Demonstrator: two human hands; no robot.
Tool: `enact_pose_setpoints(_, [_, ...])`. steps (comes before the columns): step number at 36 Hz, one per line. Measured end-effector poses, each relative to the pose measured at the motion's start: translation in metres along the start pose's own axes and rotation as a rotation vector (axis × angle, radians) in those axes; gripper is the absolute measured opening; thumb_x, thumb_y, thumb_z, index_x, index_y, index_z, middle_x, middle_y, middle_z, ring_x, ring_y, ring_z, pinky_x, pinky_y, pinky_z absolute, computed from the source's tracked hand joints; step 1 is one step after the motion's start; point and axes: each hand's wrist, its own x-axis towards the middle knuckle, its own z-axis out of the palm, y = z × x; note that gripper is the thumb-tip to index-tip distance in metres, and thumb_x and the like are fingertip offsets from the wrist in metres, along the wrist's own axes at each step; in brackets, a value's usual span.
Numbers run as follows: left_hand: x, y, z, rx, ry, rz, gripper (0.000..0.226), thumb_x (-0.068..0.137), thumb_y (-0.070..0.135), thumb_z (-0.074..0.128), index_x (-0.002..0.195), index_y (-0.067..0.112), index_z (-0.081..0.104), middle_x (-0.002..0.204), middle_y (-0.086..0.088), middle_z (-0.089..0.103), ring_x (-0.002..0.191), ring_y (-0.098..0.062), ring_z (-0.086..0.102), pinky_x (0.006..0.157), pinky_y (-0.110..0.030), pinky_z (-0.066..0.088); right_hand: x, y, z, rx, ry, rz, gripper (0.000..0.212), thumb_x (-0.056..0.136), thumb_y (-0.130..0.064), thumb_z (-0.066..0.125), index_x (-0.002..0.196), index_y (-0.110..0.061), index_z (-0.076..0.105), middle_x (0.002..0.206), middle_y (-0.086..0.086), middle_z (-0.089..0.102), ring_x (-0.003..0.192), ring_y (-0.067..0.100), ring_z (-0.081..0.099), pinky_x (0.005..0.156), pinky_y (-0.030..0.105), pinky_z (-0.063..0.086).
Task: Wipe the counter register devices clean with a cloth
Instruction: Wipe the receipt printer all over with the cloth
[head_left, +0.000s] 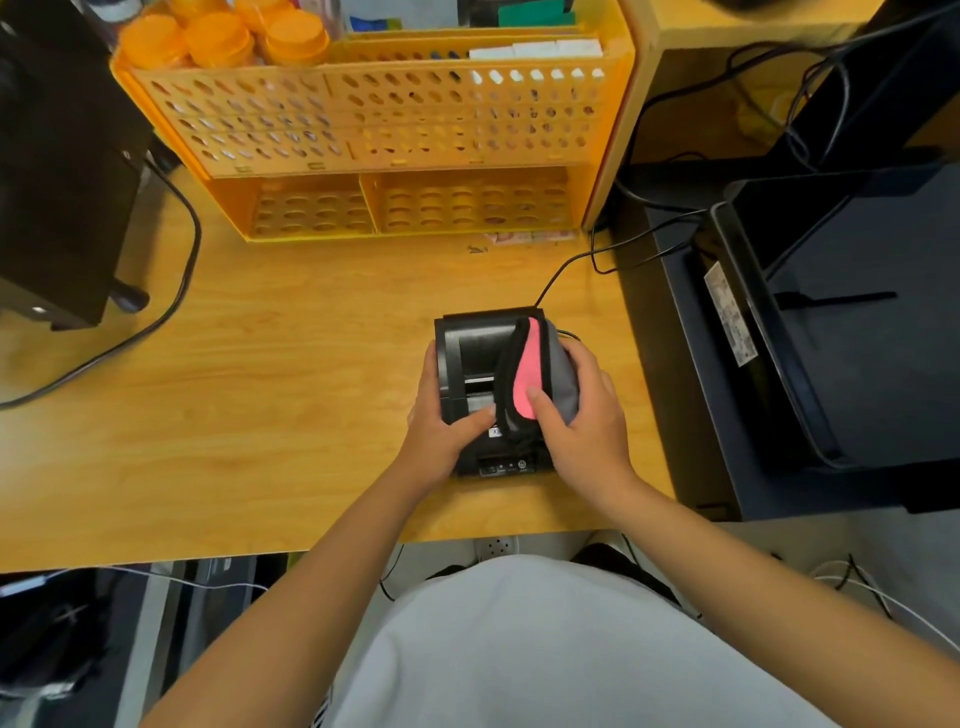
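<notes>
Wiping now: I'm on the receipt printer (480, 364), the small black unit sitting on the wooden counter (260, 374) near its right edge, its cable running off behind it.
Left hand: my left hand (441, 421) is clamped on the printer's left side, thumb laid across the top near the paper slot, bracing the unit in place.
Right hand: my right hand (582, 415) is closed on the cloth (535, 374), thumb pinning it from above, fingers wrapped around the printer's right flank.
Cloth: grey with a pink face and a dark trim, bunched and draped over the printer's top right, touching the lid.
Step in hand: I judge this the top-and-side pass on the printer, with the front panel and its buttons still uncovered by the cloth.
Next move calls for: a firm brace from the left while the cloth drags toward the front; light pressure near the buttons and slot.
Still to do: the dark monitor stand (831, 338) to my right and the black box (57, 208) at far left look untouched, as far as I can tell.
</notes>
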Motion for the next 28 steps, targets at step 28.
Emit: enact_pose_setpoints(28, [0.002, -0.001, -0.003, -0.029, -0.056, -0.002, 0.105, 0.074, 0.047, 0.085, 0.153, 0.059, 0.017, 0.148, 0.03, 0.048, 0.139, 0.001, 0.047, 0.118, -0.047, 0.041, 0.028, -0.003, -0.002, -0.183, -0.077, -0.19, 0.05, 0.103, -0.029, 0.055, 0.15, -0.017, 0.042, 0.136, 0.002, 0.057, 0.125, 0.018, 0.05, 0.101, 0.038, 0.05])
